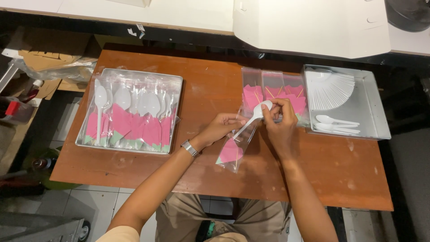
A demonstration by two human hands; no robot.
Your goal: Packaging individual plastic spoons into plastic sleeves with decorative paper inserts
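**Spoon and Clear Bag Held Over the Table Centre**

Position of parts. The right hand [281, 117] is closed in a pinch on the bowl end of a white plastic spoon [253, 117]. The left hand [224, 124] has its fingers curled on the upper part of a clear plastic bag [235, 150], just left of the spoon handle. The two hands are nearly touching, with the spoon between them.

Key relation. The long axis of the spoon runs diagonally: bowl far and right, handle near and left. The bag lies along the same diagonal, its closed end nearest the person. The handle tip lies over the bag's upper part; whether it is inside the bag cannot be told. The bag holds one folded pink napkin [231, 152] at its near end.

Count of items.
- Right metal tray [371, 107]: a fan of stacked white spoons, too many to count, plus about three loose spoons [337, 124].
- Left metal tray [172, 112]: finished packs [130, 118], each with a spoon and a pink napkin; about five spoon bowls show.
- Prepared bags [280, 92] with pink napkins lie on the wooden table [206, 80] beyond the hands; about three.
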